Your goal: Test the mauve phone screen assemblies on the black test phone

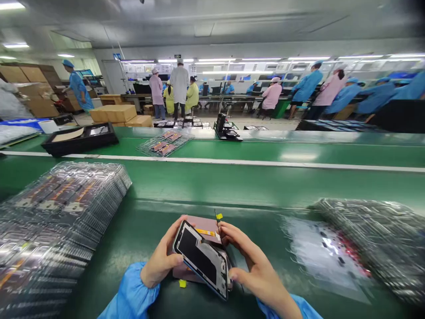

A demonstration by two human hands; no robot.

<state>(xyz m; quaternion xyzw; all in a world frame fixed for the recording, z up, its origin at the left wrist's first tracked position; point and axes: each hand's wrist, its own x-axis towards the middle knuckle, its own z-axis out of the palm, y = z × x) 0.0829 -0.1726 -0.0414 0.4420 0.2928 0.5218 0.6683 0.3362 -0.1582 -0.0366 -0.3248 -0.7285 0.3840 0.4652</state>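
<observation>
A phone frame [202,257], with a black panel in a silvery surround, is held tilted above the bench. My left hand [162,257] grips its left end, thumb on the near edge and fingers behind. My right hand [249,261] closes around its right end, with the thumb by the lower corner and fingers on the far side. Beneath the frame lie pinkish-brown display panels [199,221], partly covered, one showing an orange flex cable [206,232]. A thin dark strip with a yellow tab [219,216] stands by my right fingers. Another yellow tab [182,283] shows below.
Stacked clear trays [109,195] of display panels rise on the left. More clear trays [375,221] stand right, beside a translucent sheet [318,257] with small parts. Across the green bench [232,181] sit a black bin [79,139] and a black fixture [227,128]. Co-workers stand and sit beyond.
</observation>
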